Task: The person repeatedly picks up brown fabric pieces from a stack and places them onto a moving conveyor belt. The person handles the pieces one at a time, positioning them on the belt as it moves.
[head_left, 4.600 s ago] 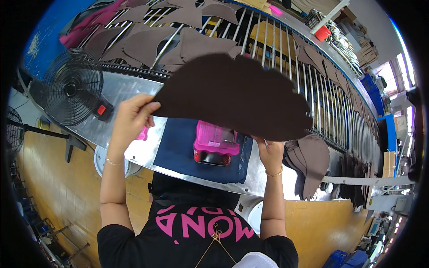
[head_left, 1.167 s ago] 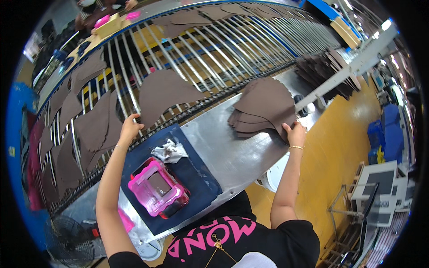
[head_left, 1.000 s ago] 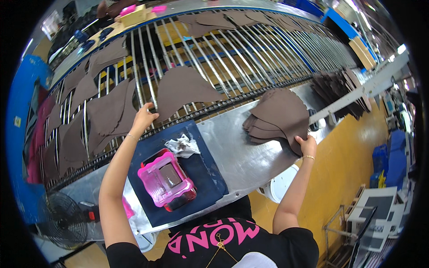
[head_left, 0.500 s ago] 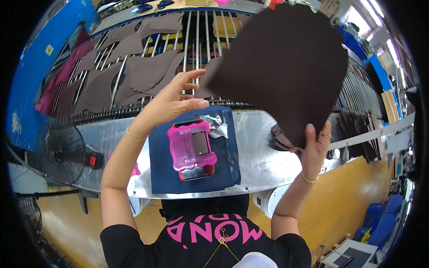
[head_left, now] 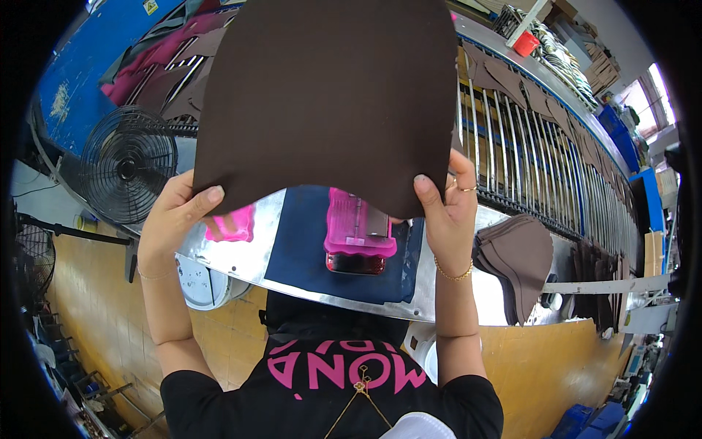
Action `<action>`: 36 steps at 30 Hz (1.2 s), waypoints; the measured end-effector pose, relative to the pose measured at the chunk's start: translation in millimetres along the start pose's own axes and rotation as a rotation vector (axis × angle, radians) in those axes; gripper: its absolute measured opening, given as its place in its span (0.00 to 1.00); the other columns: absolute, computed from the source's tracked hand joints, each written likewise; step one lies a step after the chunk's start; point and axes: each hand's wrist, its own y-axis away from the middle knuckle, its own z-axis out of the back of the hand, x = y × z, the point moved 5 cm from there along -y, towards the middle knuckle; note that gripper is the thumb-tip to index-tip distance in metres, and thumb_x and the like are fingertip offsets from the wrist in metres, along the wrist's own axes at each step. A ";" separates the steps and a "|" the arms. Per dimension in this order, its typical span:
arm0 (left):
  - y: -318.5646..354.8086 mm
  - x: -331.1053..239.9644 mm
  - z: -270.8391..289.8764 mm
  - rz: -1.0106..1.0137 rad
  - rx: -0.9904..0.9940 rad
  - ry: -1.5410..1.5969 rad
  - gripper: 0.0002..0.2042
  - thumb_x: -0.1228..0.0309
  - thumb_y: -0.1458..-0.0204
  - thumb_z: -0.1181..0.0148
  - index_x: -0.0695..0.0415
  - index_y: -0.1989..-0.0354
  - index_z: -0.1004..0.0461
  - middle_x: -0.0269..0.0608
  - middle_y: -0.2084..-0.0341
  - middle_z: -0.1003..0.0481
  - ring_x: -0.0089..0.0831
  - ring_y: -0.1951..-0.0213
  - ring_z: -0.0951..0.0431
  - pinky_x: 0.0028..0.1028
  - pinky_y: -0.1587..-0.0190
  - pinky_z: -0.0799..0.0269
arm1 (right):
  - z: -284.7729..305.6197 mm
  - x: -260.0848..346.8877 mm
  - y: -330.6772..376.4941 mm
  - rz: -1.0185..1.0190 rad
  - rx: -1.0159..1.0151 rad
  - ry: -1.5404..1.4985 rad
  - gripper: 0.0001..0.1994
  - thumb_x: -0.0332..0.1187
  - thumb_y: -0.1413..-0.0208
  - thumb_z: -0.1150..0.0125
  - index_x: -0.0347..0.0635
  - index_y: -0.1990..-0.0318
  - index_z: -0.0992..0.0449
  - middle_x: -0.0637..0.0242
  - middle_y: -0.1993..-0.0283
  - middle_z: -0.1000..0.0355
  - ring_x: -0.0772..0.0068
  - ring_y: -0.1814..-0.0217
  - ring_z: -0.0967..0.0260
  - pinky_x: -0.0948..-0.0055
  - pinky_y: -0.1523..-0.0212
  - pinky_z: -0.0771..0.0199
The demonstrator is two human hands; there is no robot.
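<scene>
A large dark brown sheet piece (head_left: 329,95) with curved edges is stretched upright between my two hands. My left hand (head_left: 179,208) pinches its lower left corner, thumb on the near face. At the lower right corner my right hand (head_left: 447,197) grips it the same way. Behind the sheet's curved lower edge, a bright pink tray-like holder (head_left: 351,230) sits over a shiny red and black object (head_left: 356,263) on a dark blue mat (head_left: 300,256). The sheet hides the far part of the mat.
Right of my right hand, a stack of brown cut pieces (head_left: 515,256) lies on the metal table. A rack of metal bars (head_left: 519,146) holding more pieces runs behind. At left stand a black fan (head_left: 128,164) and a pink object (head_left: 232,225). A pale bar (head_left: 614,285) juts in at right.
The brown sheet has come from the right to in front of me. My left hand, empty before, now grips its left corner. The view has turned rightward, showing the stacked pieces.
</scene>
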 end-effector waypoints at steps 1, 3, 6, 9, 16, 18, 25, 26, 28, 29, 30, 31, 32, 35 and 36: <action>3.8 -9.0 -3.9 0.119 0.056 0.118 0.15 0.66 0.42 0.45 0.64 0.52 0.28 0.38 0.72 0.24 0.22 0.80 0.26 0.18 0.83 0.33 | -1.0 -1.6 -2.8 0.009 0.017 0.003 0.20 0.25 0.41 0.45 0.33 0.43 0.41 0.55 0.50 0.29 0.75 0.49 0.32 0.76 0.48 0.33; 4.0 -17.1 5.1 0.030 -0.085 0.060 0.14 0.67 0.42 0.46 0.65 0.54 0.28 0.38 0.74 0.24 0.21 0.80 0.26 0.17 0.83 0.33 | -1.8 -6.8 -2.8 -0.037 0.055 0.066 0.17 0.26 0.43 0.41 0.34 0.48 0.34 0.58 0.58 0.24 0.74 0.58 0.25 0.78 0.58 0.29; -3.1 -29.7 14.7 -0.098 -0.233 0.004 0.11 0.70 0.43 0.44 0.65 0.58 0.26 0.37 0.75 0.24 0.19 0.79 0.25 0.16 0.81 0.33 | 3.6 -26.7 2.1 -0.018 0.181 0.521 0.12 0.28 0.48 0.37 0.36 0.56 0.27 0.59 0.69 0.22 0.68 0.69 0.23 0.77 0.67 0.28; -9.1 -34.7 22.4 -0.209 -0.309 -0.146 0.09 0.72 0.45 0.41 0.64 0.60 0.25 0.35 0.77 0.25 0.18 0.79 0.25 0.15 0.78 0.32 | 3.6 -34.5 7.1 0.068 0.124 0.637 0.08 0.28 0.50 0.35 0.37 0.63 0.23 0.58 0.72 0.23 0.59 0.74 0.25 0.72 0.72 0.29; -10.6 -24.0 19.1 -0.179 -0.305 -0.181 0.07 0.72 0.45 0.41 0.64 0.62 0.24 0.34 0.78 0.26 0.17 0.79 0.26 0.16 0.77 0.32 | 0.2 -30.3 12.8 0.208 0.145 0.709 0.06 0.22 0.55 0.34 0.36 0.67 0.21 0.59 0.70 0.23 0.63 0.70 0.25 0.73 0.67 0.29; -8.6 -18.1 17.3 -0.140 -0.308 -0.155 0.07 0.72 0.45 0.41 0.64 0.63 0.24 0.34 0.79 0.26 0.17 0.79 0.26 0.16 0.77 0.32 | 4.5 -32.8 16.3 0.256 0.155 0.729 0.07 0.21 0.56 0.35 0.38 0.66 0.21 0.59 0.69 0.23 0.62 0.69 0.25 0.72 0.67 0.28; -13.2 22.8 -25.4 -0.065 -0.100 -0.177 0.04 0.80 0.48 0.44 0.70 0.70 0.28 0.36 0.79 0.31 0.19 0.81 0.27 0.19 0.79 0.34 | 50.1 -33.3 47.0 0.256 0.141 0.959 0.05 0.20 0.56 0.38 0.38 0.69 0.21 0.56 0.68 0.25 0.50 0.68 0.28 0.62 0.65 0.30; -16.4 26.4 -37.8 -0.047 -0.073 -0.227 0.04 0.80 0.48 0.43 0.70 0.70 0.28 0.38 0.79 0.31 0.22 0.82 0.27 0.21 0.78 0.33 | 61.2 -37.2 55.9 0.215 0.112 0.980 0.05 0.20 0.56 0.38 0.38 0.69 0.21 0.56 0.67 0.25 0.51 0.68 0.28 0.62 0.65 0.30; -25.1 26.3 -63.1 -0.079 0.007 -0.304 0.03 0.82 0.49 0.43 0.71 0.71 0.29 0.38 0.79 0.31 0.22 0.82 0.27 0.21 0.79 0.32 | 82.5 -43.5 75.4 0.128 0.046 1.031 0.05 0.19 0.55 0.39 0.37 0.69 0.21 0.55 0.66 0.25 0.51 0.67 0.28 0.61 0.64 0.30; -28.2 24.8 -73.7 -0.102 0.041 -0.333 0.03 0.81 0.50 0.43 0.70 0.71 0.28 0.39 0.79 0.31 0.24 0.82 0.26 0.22 0.78 0.32 | 88.6 -43.1 81.6 0.121 0.023 1.039 0.05 0.20 0.55 0.38 0.37 0.69 0.21 0.55 0.66 0.25 0.52 0.66 0.27 0.63 0.63 0.30; -34.3 23.7 -86.1 -0.132 0.085 -0.355 0.03 0.81 0.51 0.42 0.69 0.70 0.27 0.40 0.79 0.30 0.27 0.81 0.26 0.24 0.77 0.32 | 99.6 -43.7 91.1 0.047 -0.041 1.010 0.05 0.20 0.54 0.38 0.37 0.68 0.21 0.56 0.67 0.24 0.53 0.66 0.27 0.64 0.63 0.30; -37.3 21.6 -96.5 -0.157 0.121 -0.385 0.03 0.80 0.51 0.41 0.68 0.70 0.26 0.42 0.78 0.30 0.29 0.80 0.26 0.25 0.76 0.31 | 110.0 -47.0 102.4 -0.023 -0.099 0.968 0.05 0.20 0.54 0.37 0.36 0.68 0.21 0.56 0.67 0.24 0.54 0.66 0.27 0.66 0.62 0.29; -40.3 17.4 -107.2 -0.273 0.124 -0.442 0.03 0.80 0.52 0.40 0.67 0.70 0.25 0.42 0.78 0.29 0.31 0.79 0.26 0.26 0.75 0.31 | 122.0 -50.4 114.9 -0.092 -0.158 0.925 0.05 0.20 0.54 0.37 0.36 0.68 0.21 0.56 0.67 0.24 0.55 0.65 0.26 0.67 0.62 0.29; -47.8 9.2 -140.9 -0.460 0.186 -0.530 0.04 0.76 0.55 0.37 0.61 0.71 0.23 0.42 0.76 0.29 0.39 0.73 0.26 0.31 0.71 0.30 | 163.3 -47.4 150.4 -0.175 -0.270 1.014 0.03 0.23 0.51 0.36 0.35 0.68 0.21 0.55 0.69 0.23 0.59 0.69 0.26 0.71 0.65 0.30; -49.7 3.7 -153.4 -0.511 0.216 -0.540 0.04 0.75 0.56 0.36 0.61 0.72 0.22 0.41 0.76 0.29 0.38 0.73 0.26 0.32 0.71 0.30 | 179.2 -42.9 162.7 -0.211 -0.316 1.061 0.03 0.24 0.50 0.37 0.34 0.68 0.21 0.55 0.70 0.23 0.59 0.70 0.26 0.71 0.66 0.31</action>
